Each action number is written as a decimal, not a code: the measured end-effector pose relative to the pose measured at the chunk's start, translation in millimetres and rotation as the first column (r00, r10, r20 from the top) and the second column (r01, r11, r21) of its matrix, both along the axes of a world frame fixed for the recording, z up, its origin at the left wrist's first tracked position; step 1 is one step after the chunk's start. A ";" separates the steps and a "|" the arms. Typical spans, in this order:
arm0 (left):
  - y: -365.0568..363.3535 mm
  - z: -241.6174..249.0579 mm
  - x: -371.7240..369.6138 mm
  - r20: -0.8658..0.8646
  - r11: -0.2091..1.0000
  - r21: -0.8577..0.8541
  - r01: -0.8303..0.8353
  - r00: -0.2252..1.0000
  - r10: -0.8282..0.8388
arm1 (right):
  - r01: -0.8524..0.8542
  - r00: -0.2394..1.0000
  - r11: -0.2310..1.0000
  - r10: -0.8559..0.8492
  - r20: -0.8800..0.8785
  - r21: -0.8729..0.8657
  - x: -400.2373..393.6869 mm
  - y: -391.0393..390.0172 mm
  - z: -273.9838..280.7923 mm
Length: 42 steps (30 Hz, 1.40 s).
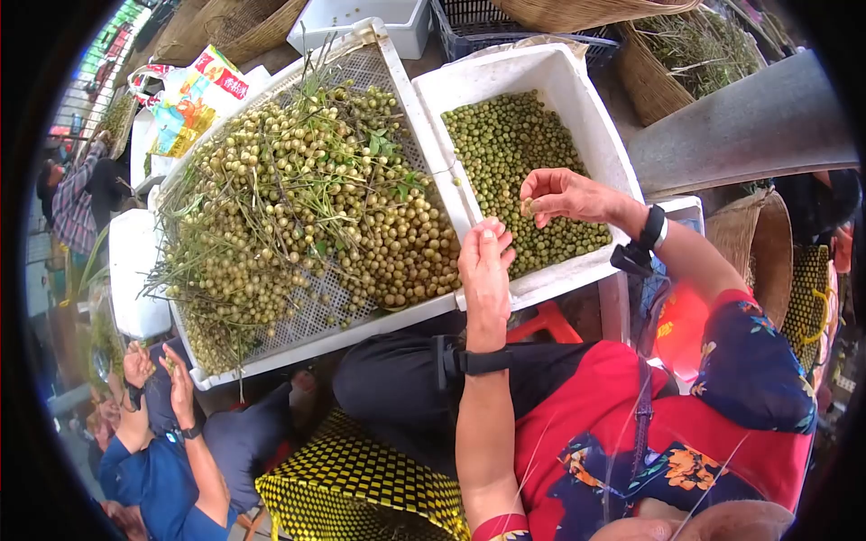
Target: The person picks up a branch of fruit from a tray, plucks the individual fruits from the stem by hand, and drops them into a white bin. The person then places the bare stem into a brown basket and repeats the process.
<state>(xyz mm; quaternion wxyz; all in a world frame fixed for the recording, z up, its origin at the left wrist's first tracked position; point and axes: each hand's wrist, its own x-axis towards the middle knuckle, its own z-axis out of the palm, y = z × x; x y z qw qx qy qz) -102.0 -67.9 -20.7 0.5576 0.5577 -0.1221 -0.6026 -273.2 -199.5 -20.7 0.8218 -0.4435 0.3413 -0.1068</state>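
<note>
"What's biggest?"
"The perforated white tray [417, 115], heaped with stemmed round fruits [298, 194]. Just right of it, a white foam box [492, 74] holds loose fruits [514, 140]."
"And the hands?"
"Near each other but apart: the left hand [485, 263] at the box's near-left edge, fingers bunched, whether gripping I can't tell; the right hand [566, 194] over the loose fruits, fingertips pinching one small fruit [527, 207]."
</note>
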 end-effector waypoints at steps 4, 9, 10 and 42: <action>-1.4 1.8 -1.8 -0.228 0.999 0.028 0.024 0.974 -0.017 | -0.023 0.992 0.998 0.030 0.125 -0.059 19.9 24.4 25.3; 6.7 5.4 5.7 0.032 0.968 -0.015 0.250 0.968 -0.249 | -0.227 0.971 0.764 0.224 -0.081 -0.604 35.4 29.3 38.9; 8.3 3.6 7.9 0.066 0.959 0.003 0.284 0.957 -0.284 | -0.366 0.923 0.433 0.283 -0.262 -0.824 37.7 27.7 48.7; 7.8 14.1 18.8 -0.337 0.928 -0.187 0.323 0.866 -0.370 | -0.305 0.947 0.464 0.241 -0.213 -0.832 17.3 25.3 66.0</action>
